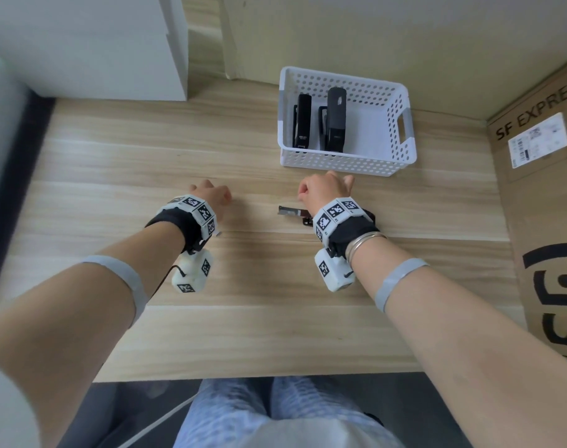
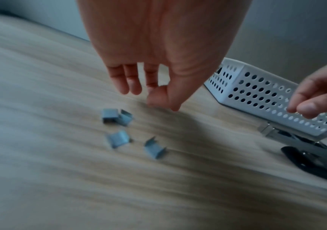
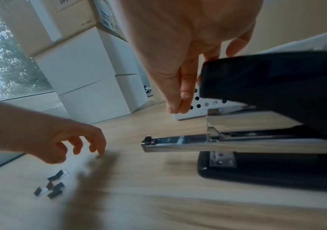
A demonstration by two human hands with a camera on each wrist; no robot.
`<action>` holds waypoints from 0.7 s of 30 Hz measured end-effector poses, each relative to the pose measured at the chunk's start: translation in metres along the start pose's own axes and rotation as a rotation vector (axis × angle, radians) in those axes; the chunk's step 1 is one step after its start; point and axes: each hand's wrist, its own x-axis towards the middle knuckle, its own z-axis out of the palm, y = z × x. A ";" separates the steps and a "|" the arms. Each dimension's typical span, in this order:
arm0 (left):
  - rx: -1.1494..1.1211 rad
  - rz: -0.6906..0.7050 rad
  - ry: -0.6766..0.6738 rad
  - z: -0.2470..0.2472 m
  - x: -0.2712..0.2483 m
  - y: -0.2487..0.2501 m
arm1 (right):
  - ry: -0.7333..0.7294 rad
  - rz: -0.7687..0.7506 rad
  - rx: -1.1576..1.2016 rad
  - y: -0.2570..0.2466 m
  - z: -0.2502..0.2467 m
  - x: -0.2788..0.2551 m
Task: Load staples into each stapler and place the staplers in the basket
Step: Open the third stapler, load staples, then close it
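Fingers [image 2: 134, 80] above four staple strips [image 2: 117, 138] (blurred)

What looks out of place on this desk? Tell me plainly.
Short broken staple pieces lie scattered loose on the desk below the left hand, not in one strip. The third stapler stands open, its metal tray pulled out.

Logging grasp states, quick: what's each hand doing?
Left hand: empty, fingers loosely curled over staple strips.
Right hand: thumb pinched to fingertip; holding anything, cannot tell.
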 end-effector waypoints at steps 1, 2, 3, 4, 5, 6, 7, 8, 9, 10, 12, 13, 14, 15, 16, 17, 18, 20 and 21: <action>0.033 -0.012 -0.012 -0.001 -0.003 -0.006 | -0.002 -0.009 0.005 -0.003 0.000 0.000; 0.050 -0.024 -0.021 -0.002 -0.005 -0.010 | 0.000 -0.020 0.008 -0.005 0.001 -0.001; 0.052 -0.036 -0.035 -0.001 -0.006 -0.015 | 0.004 -0.030 0.013 -0.007 0.001 -0.001; 0.042 -0.048 -0.053 0.000 -0.007 -0.018 | 0.007 -0.039 0.021 -0.009 0.001 -0.002; 0.020 -0.054 -0.067 0.002 -0.007 -0.021 | 0.010 -0.048 0.030 -0.010 0.003 -0.002; -0.004 -0.051 -0.068 0.004 -0.008 -0.022 | 0.010 -0.057 0.039 -0.011 0.004 -0.002; -0.027 -0.040 -0.053 0.006 -0.008 -0.023 | 0.010 -0.067 0.047 -0.011 0.005 -0.003; -0.049 -0.031 -0.033 0.007 -0.008 -0.022 | 0.012 -0.075 0.054 -0.012 0.006 -0.004; -0.067 -0.022 -0.016 0.009 -0.008 -0.021 | 0.015 -0.082 0.058 -0.012 0.006 -0.005; -0.078 -0.012 -0.009 0.010 -0.008 -0.019 | 0.020 -0.087 0.062 -0.011 0.007 -0.005; -0.112 0.006 -0.004 0.013 -0.006 -0.013 | 0.031 -0.092 0.075 -0.009 0.008 -0.007; -0.128 0.014 0.003 0.014 -0.004 -0.010 | 0.036 -0.094 0.080 -0.008 0.009 -0.008; -0.132 0.025 0.007 0.014 -0.003 -0.006 | 0.039 -0.096 0.084 -0.007 0.009 -0.008; -0.134 0.038 0.005 0.015 -0.002 -0.003 | 0.041 -0.099 0.089 -0.005 0.009 -0.009; -0.144 0.053 0.007 0.017 0.000 0.000 | 0.041 -0.102 0.095 -0.004 0.009 -0.009; -0.159 0.064 0.018 0.018 0.001 0.002 | 0.039 -0.107 0.100 -0.003 0.010 -0.009; -0.168 0.075 0.041 0.019 0.002 0.004 | 0.036 -0.113 0.104 -0.002 0.010 -0.009; -0.163 0.086 0.093 0.022 0.005 0.008 | 0.035 -0.121 0.115 0.000 0.010 -0.009; -0.156 0.089 0.103 0.022 0.006 0.010 | 0.035 -0.124 0.119 0.000 0.010 -0.008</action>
